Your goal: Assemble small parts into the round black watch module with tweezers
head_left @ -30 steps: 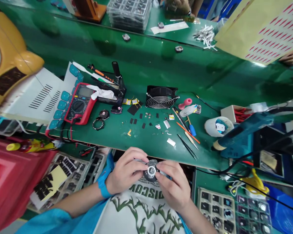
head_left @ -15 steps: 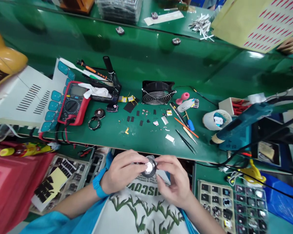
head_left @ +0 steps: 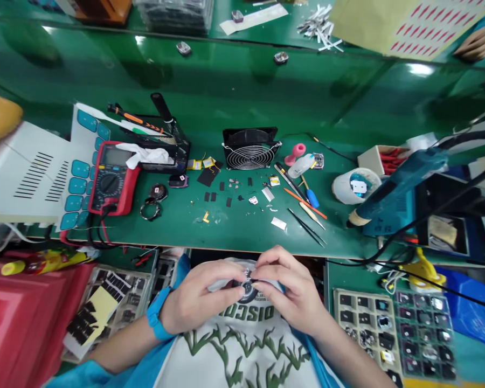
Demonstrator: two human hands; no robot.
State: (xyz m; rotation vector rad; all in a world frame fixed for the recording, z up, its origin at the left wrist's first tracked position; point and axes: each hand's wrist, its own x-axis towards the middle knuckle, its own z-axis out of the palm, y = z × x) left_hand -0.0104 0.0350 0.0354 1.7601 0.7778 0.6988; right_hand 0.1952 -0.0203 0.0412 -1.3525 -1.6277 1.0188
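Just in front of my shirt, below the bench edge, I hold a small round watch case [head_left: 248,292], dark and grey with round details on the side that shows. My left hand [head_left: 204,293] pinches its left side between thumb and fingers. At its upper right, the thumb and forefinger of my right hand [head_left: 289,285] close together against it; whether a smaller part is between them is hidden. On the bench lie a dark round watch body [head_left: 158,192] and a black ring-shaped bezel [head_left: 149,209]. Black tweezers [head_left: 307,227] rest near the front edge.
A fan [head_left: 251,151] stands mid-bench behind small loose parts. On the left are a red multimeter [head_left: 113,178] and a tool holder [head_left: 178,145]. A teal hot-air handle [head_left: 404,186] and its cable reach in from the right. Compartment trays [head_left: 367,328] sit lower right.
The watch case has been turned, so its bright white disc no longer shows and a darker grey side does. My right fingers have drawn in against its upper right. The head view has shifted slightly.
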